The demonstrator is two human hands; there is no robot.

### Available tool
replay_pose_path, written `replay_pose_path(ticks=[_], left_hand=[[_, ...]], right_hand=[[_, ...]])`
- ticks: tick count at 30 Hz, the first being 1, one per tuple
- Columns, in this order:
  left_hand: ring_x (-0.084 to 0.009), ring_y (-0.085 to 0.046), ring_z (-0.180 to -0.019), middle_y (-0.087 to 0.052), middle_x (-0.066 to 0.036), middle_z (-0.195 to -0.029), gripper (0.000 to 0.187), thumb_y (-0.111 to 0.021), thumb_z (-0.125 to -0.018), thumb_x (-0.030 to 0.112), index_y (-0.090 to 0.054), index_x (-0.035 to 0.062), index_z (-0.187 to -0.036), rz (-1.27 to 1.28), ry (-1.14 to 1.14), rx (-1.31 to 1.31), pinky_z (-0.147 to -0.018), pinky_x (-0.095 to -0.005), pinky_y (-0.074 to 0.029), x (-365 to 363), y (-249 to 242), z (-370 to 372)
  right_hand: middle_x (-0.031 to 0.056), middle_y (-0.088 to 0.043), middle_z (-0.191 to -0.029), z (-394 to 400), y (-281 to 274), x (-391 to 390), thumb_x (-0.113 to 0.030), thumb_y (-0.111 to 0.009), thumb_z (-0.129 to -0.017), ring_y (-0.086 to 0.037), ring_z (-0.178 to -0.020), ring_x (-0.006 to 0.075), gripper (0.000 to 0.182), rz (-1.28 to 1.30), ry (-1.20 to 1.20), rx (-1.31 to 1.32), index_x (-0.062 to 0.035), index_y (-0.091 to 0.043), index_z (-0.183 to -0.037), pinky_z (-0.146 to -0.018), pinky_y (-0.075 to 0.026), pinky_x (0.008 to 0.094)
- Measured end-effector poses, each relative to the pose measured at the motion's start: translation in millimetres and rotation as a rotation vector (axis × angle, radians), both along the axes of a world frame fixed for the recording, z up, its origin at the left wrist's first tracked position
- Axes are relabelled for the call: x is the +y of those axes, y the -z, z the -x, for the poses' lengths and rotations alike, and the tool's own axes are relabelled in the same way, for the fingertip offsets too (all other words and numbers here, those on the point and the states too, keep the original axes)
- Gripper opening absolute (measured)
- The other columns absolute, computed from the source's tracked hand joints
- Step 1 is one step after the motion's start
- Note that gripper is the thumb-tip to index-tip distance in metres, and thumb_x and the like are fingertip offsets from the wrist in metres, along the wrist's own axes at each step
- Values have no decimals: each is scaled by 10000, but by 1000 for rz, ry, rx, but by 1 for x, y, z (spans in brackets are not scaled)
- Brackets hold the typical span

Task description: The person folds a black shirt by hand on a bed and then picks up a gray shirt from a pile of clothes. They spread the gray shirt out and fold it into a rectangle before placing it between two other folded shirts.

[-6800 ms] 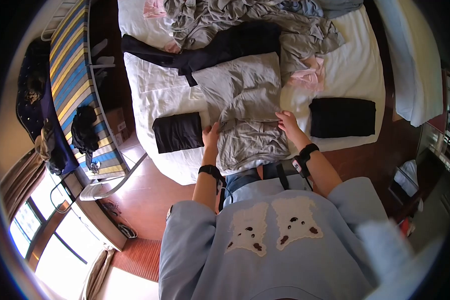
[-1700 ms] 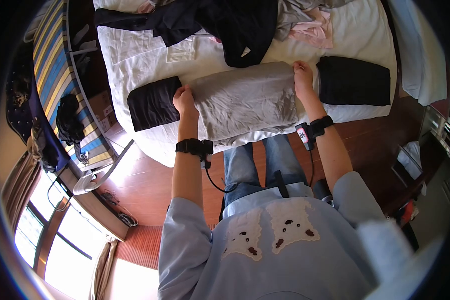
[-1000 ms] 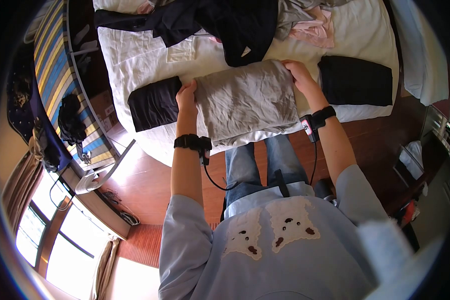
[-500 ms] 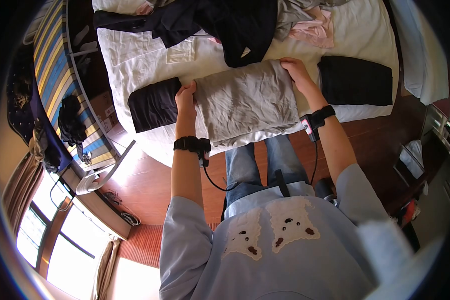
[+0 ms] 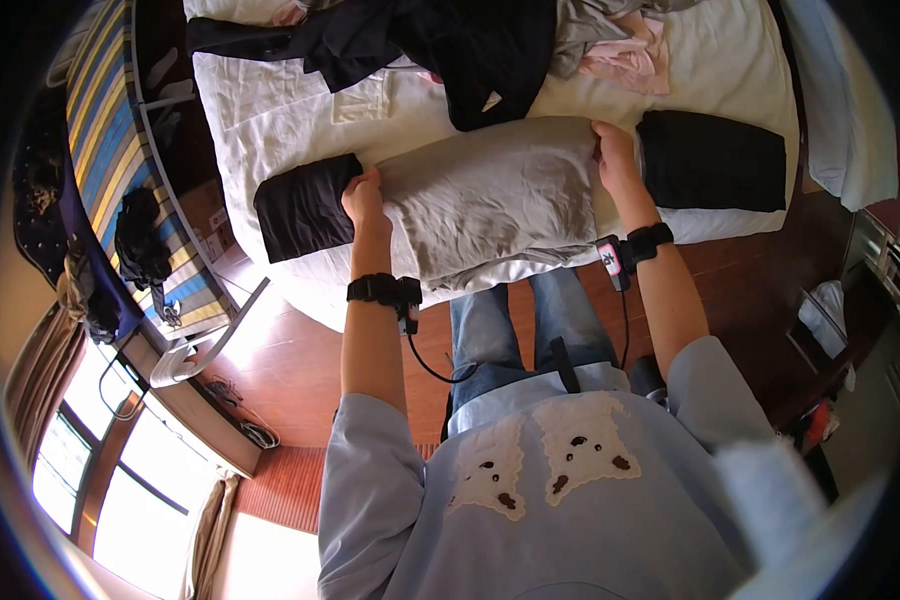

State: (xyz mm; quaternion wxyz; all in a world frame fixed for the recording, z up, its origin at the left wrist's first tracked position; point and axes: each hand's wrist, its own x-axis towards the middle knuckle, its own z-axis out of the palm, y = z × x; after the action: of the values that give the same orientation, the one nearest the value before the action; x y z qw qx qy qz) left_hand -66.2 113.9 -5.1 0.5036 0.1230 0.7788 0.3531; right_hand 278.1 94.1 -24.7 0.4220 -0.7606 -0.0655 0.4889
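A grey folded garment (image 5: 495,195) lies across the near side of the bed, its far edge drawn taut between my two hands. My left hand (image 5: 364,195) grips its far left corner, fingers closed on the cloth. At the far right corner, my right hand (image 5: 613,155) pinches the fabric the same way. Just left of my left hand is a black folded garment (image 5: 308,208). Another black folded garment (image 5: 712,162) sits to the right of my right hand. The garment's exact kind cannot be made out.
On the white bed sheet (image 5: 260,110), a loose black garment (image 5: 470,60) and pink cloth (image 5: 632,58) are heaped at the far side. A striped surface (image 5: 105,100) with a dark bundle (image 5: 142,240) stands at the left. Cables hang from both wrist straps.
My hands have moved slightly apart, the right one to the right and the left one a little to the left. The grey garment's upper part is stretched smoother, with fewer wrinkles.
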Motion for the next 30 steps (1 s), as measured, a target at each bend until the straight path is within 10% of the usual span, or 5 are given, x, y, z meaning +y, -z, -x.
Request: replay_pose_path(ticks=[9,20,23,30], left_hand=[[-77,-415,-642,-503,0,-682,177,-593,-750,171,-549,0,-760,-31,286,98,-590,-221,-342,0,-4,-14],[-72,-443,-699,-525,-1,-786,181,-486,-824,157,-547,6,-902,-114,202,80,-647,-203,-354,-24,13,2],[-79,-465,-732,-538,-1,-810,245,-489,-832,216,-544,6,-946,-84,26,-312,-661,-201,-361,-21,3,1],[-122,-499,-834,-539,-48,-960,354,-494,-834,264,-496,-28,-1033,-69,343,-482,-746,-236,-380,1,-22,-18]], right_hand=[[129,-588,-726,22,-1,8,-162,-531,-726,-562,-704,261,175,45,-441,-652,-16,-562,-817,-654,-424,322],[81,-587,-781,23,-16,4,-256,-579,-750,-539,-707,156,257,131,-203,-232,-9,-575,-821,-648,-409,279],[37,-578,-818,24,-46,14,-305,-601,-735,-515,-753,120,313,206,-282,25,-13,-583,-849,-673,-391,264],[4,-560,-854,33,-48,15,-220,-582,-742,-500,-749,102,246,39,-439,440,-41,-556,-909,-692,-366,216]])
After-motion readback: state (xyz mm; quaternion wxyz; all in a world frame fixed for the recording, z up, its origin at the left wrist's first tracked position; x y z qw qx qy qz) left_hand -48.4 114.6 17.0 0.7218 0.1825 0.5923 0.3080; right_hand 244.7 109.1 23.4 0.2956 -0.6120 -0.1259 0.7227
